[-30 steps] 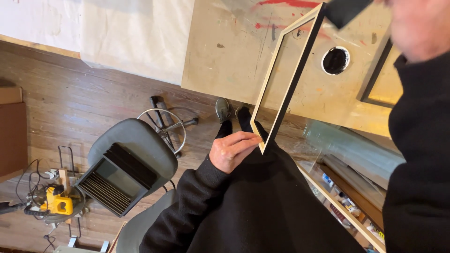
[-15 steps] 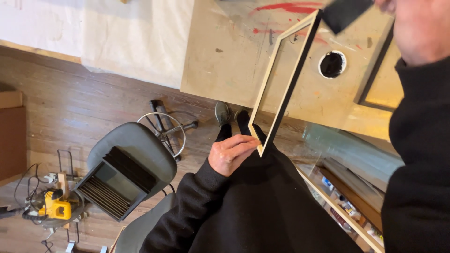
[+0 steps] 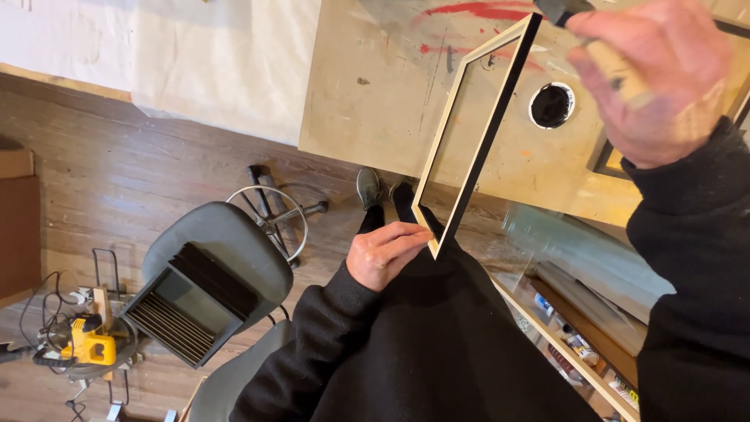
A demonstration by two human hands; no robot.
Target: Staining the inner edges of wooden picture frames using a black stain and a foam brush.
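My left hand point(image 3: 387, 254) grips the lower corner of a rectangular wooden frame point(image 3: 486, 137) that I hold tilted above my lap. The frame's inner faces are pale bare wood and its outer edge is black. My right hand point(image 3: 648, 78), blurred, is at the frame's upper corner and holds a brush point(image 3: 617, 66) with a pale wooden handle. Its dark head touches the top of the black edge. Both arms are in black sleeves.
Beyond the frame is a paint-smeared workbench point(image 3: 375, 101) with a round hole point(image 3: 551, 105) and another dark frame point(image 3: 608, 162). A grey chair point(image 3: 226, 242) carries a black slatted tray point(image 3: 176, 312). A yellow power tool point(image 3: 90, 348) sits on the wood floor. A shelf of small bottles point(image 3: 578, 352) is at right.
My right hand with the brush has come down and left, further into view at the frame's top corner. My left hand and the frame have hardly moved.
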